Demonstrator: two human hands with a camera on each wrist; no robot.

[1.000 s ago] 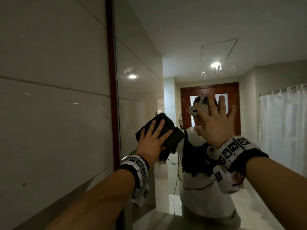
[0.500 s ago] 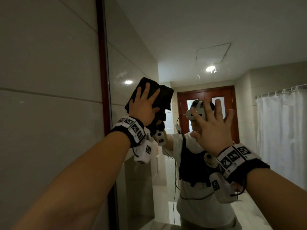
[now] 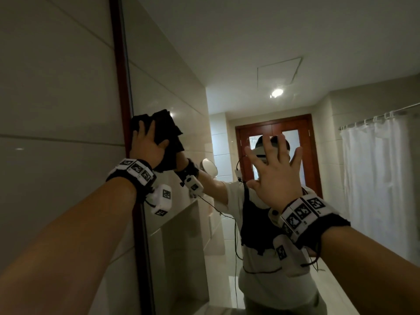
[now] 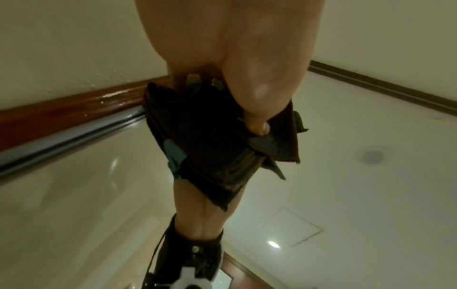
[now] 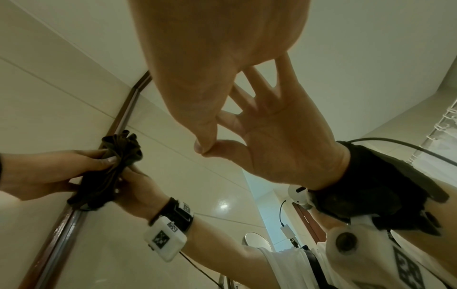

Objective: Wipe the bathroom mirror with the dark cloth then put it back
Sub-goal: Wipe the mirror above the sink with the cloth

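Observation:
The dark cloth (image 3: 167, 130) is bunched against the mirror (image 3: 172, 64), right beside its red-brown wooden frame (image 3: 119, 76). My left hand (image 3: 145, 144) presses the cloth to the glass, fingers laid up over it. In the left wrist view the thumb (image 4: 257, 125) bears down on a fold of the cloth (image 4: 210, 148). My right hand (image 3: 272, 169) rests flat on the glass further right with fingers spread and holds nothing. In the right wrist view its fingertips (image 5: 205, 144) meet their own reflection, and the cloth (image 5: 121, 154) shows at the left by the frame.
A tiled wall (image 3: 56, 87) runs left of the frame. The mirror reflects a person, a wooden door (image 3: 275, 128), a white shower curtain (image 3: 381, 178), a small round mirror (image 3: 209, 167) and a ceiling light (image 3: 277, 93).
My left hand has carried the cloth up the glass and then left, close to the frame, and the cloth has bunched. My right hand has stayed flat on the mirror.

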